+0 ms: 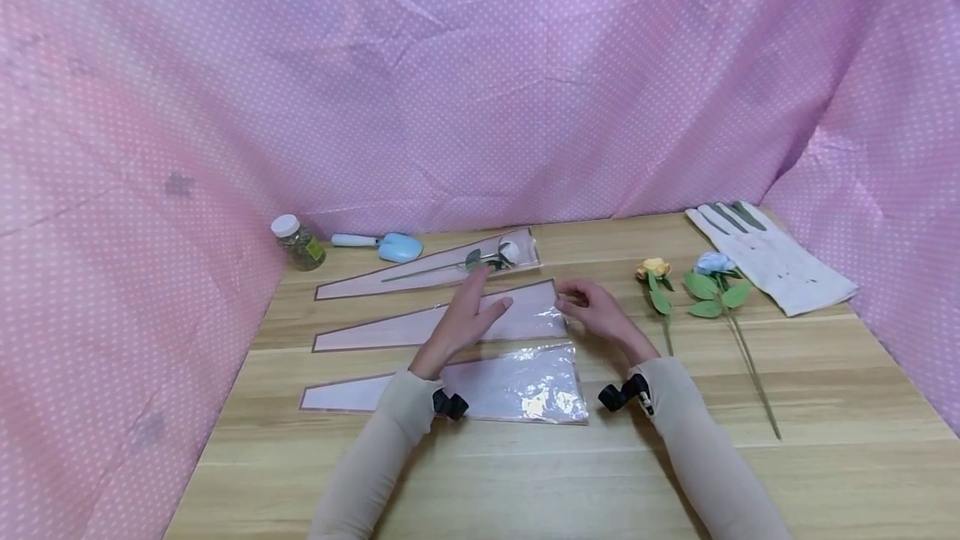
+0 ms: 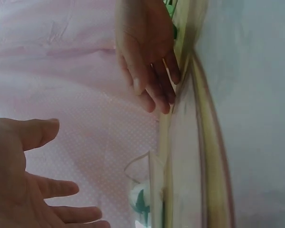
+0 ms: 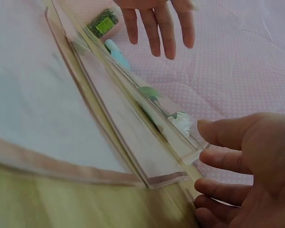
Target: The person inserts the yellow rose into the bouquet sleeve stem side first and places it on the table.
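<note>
Three tapered clear flower sleeves with brown borders lie in a row on the table. Inside the far sleeve [image 1: 352,285] is a white rose [image 1: 509,252] with a green stem. My left hand [image 1: 467,319] hovers over the middle sleeve [image 1: 528,313], fingers extended and holding nothing. By that sleeve's wide end is my right hand [image 1: 596,311], its fingers loosely bent; whether the fingertips touch the edge is unclear. In the right wrist view nothing sits between the right fingers [image 3: 225,161]. The near sleeve [image 1: 495,386] lies flat, partly beneath my left forearm.
Right of the sleeves lie a yellow rose [image 1: 654,267] and a blue rose [image 1: 714,263] with long stems. A white glove [image 1: 780,261] rests at the back right. A lidded jar [image 1: 300,243] and a light blue trowel [image 1: 397,247] are at the back left, before a pink dotted cloth.
</note>
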The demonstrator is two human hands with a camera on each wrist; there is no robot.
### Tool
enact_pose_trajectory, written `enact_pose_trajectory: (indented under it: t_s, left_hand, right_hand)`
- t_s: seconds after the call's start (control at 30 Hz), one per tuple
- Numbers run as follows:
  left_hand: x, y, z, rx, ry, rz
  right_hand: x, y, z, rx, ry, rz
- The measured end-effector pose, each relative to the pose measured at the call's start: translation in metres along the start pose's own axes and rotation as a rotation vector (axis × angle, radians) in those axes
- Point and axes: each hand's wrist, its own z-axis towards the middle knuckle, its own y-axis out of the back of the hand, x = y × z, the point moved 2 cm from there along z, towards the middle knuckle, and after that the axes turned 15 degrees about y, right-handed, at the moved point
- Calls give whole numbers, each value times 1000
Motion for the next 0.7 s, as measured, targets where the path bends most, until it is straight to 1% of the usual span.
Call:
enact_pose_trajectory:
  t_s: [0.1,0.23,0.3,0.43,0.5,0.6,0.7]
  left_hand:
    - [5,-6,-1,51,-10,96]
    - [8,-13,-3,142,8,262]
    - [11,-16,-4,190,31,325]
    - [17,-21,-5,265,34,395]
    - [19,-23,-5,291,28,412]
    - [20,-26,-5,326,32,420]
    - [21,-28,-5,339,46,430]
  right_hand:
    - [-1,0,-5,4,-1,-7]
    - [-3,-1,-7,10,10,-12]
    - [-3,-1,-7,19,43,-23]
    - [-4,-1,-8,46,117,-111]
    - [-6,-1,-9,54,132,-156]
    - [-9,-1,-10,57,109,-163]
    - [-11,-2,-11,53,91,-157]
